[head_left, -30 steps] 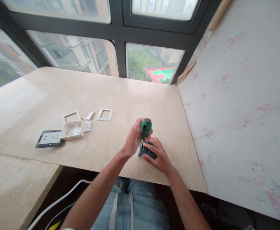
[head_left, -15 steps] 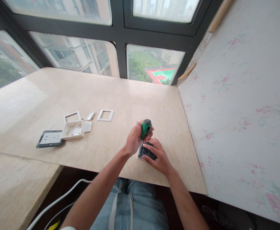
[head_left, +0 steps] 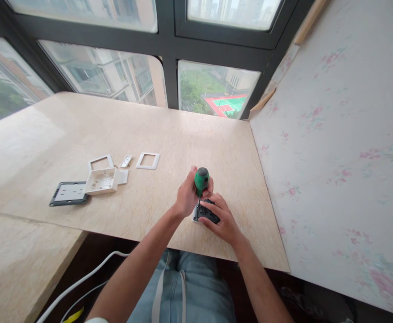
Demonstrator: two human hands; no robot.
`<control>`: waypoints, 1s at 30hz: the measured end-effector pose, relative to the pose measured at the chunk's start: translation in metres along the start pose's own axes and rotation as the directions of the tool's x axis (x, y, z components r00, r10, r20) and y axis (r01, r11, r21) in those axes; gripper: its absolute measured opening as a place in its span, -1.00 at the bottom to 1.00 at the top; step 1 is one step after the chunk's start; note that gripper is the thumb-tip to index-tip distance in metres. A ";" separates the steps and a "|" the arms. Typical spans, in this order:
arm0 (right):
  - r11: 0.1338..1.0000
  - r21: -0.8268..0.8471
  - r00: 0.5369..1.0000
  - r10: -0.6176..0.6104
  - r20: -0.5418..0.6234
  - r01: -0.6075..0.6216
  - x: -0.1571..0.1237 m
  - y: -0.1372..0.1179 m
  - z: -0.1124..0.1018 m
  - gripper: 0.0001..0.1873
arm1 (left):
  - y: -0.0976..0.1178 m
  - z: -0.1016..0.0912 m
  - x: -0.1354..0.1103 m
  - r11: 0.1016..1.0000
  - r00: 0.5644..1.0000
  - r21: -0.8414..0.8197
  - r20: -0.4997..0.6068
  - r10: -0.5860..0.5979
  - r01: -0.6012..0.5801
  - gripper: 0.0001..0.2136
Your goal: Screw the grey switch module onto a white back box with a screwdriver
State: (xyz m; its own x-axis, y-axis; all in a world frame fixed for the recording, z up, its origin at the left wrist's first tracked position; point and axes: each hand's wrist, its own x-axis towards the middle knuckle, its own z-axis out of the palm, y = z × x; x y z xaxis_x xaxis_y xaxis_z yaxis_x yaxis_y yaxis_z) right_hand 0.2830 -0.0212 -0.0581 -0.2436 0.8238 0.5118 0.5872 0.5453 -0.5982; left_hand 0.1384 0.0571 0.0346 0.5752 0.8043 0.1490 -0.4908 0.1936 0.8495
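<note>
My left hand is wrapped round the green-and-black handle of a screwdriver, which stands nearly upright with its tip down in a dark socket module. That module lies on the beige marble-look tabletop near its front edge. My right hand rests over the module's right side, fingers pressed on it and holding it still. Much of the module is hidden under my fingers.
To the left lie a dark-framed socket plate, a white back box, two white frames, and a small white part. A flowered wall bounds the right side. White cables hang below the table.
The screwdriver handle has shifted slightly left and more upright in my left hand. My right hand and the module have stayed in place.
</note>
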 end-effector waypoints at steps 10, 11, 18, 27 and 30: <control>1.000 0.018 1.000 0.003 -0.011 -0.002 0.000 0.000 0.000 -0.60 | -0.010 -0.006 -0.005 0.989 0.986 0.080 0.120 0.118 -0.128 -0.46; 1.000 0.018 1.000 0.005 -0.010 -0.004 0.000 0.000 0.000 -0.61 | -0.007 -0.005 -0.005 0.989 0.987 0.099 0.129 0.094 -0.108 -0.41; 1.000 -0.001 1.000 0.016 0.003 -0.016 -0.001 0.001 0.001 -0.65 | 0.000 -0.002 -0.001 0.998 0.996 0.041 0.083 -0.046 0.042 -0.28; 1.000 0.003 1.000 0.011 0.001 -0.011 -0.001 0.001 0.000 -0.61 | -0.005 -0.010 -0.005 0.994 0.984 0.044 0.155 0.093 -0.101 -0.45; 1.000 0.020 1.000 0.017 0.005 -0.017 0.001 -0.001 -0.001 -0.66 | -0.003 -0.008 -0.006 0.992 0.987 0.112 0.154 0.042 -0.060 -0.42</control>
State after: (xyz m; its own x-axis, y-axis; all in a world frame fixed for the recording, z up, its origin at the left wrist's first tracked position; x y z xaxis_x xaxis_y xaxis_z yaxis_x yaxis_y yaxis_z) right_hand 0.2834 -0.0212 -0.0566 -0.2377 0.8335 0.4988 0.5760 0.5344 -0.6185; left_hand 0.1312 0.0559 0.0277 0.6476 0.7159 0.2609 -0.4479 0.0807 0.8904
